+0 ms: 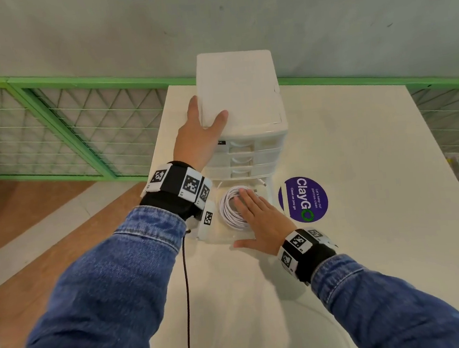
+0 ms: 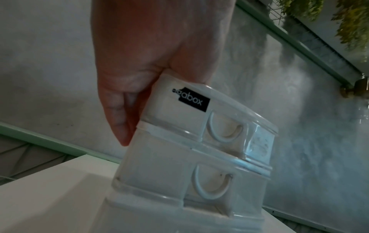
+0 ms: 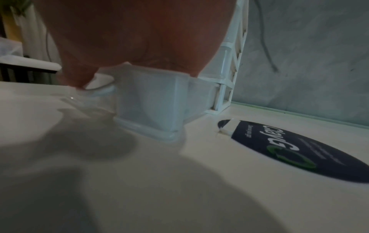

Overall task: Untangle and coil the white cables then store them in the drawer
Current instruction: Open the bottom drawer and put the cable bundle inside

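A white drawer unit [image 1: 239,88] stands on the white table [image 1: 361,161]. Its bottom drawer [image 1: 220,239] is pulled out toward me and holds a coiled white cable [image 1: 229,210]. My right hand [image 1: 257,216] lies flat on the coil with straight fingers, thumb along the drawer's front. A white plug end [image 3: 227,128] sticks out past the drawer's right side. My left hand [image 1: 199,132] holds the unit's top left corner, thumb on the lid and fingers down the side. The left wrist view shows those fingers [image 2: 117,116] against the unit [image 2: 179,157]. The right wrist view shows the palm [image 3: 129,34] over the drawer [image 3: 147,104].
A round purple "ClayGo" sticker [image 1: 305,198] is on the table right of the drawer. The three upper drawers [image 1: 239,158] are closed. A thin black cord [image 1: 187,290] hangs from my left wrist. A green mesh railing [image 1: 74,85] runs behind the table along a grey wall.
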Demonstrator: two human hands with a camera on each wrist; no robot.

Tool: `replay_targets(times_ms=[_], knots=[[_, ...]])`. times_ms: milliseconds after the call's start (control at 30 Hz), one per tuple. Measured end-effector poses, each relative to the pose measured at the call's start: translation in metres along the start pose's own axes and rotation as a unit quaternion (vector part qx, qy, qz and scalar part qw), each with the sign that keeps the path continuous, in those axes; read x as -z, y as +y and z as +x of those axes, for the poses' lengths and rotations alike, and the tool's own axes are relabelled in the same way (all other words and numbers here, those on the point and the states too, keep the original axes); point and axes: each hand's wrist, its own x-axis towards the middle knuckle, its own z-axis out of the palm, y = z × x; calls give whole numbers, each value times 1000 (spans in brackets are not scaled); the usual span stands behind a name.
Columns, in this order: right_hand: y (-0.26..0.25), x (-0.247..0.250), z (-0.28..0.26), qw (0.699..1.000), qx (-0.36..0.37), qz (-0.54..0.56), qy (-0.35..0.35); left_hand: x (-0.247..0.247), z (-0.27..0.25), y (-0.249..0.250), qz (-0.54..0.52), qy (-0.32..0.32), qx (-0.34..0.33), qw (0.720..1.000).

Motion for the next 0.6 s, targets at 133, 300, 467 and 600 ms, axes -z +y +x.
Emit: replay_targets(times_ms=[133, 300, 467, 600], knots=[[2, 7, 8, 999, -5, -28, -14, 2, 3, 0, -1, -8, -2, 1000], [7, 26, 29, 997, -23, -69, -29, 4, 4, 1, -4, -13, 1, 1000], [14, 20, 36, 996, -35, -76, -11, 3, 3, 2, -6, -10, 11, 1000], [17, 8, 18, 999, -28, -14, 24, 2, 2, 4, 2, -7, 11, 1000]])
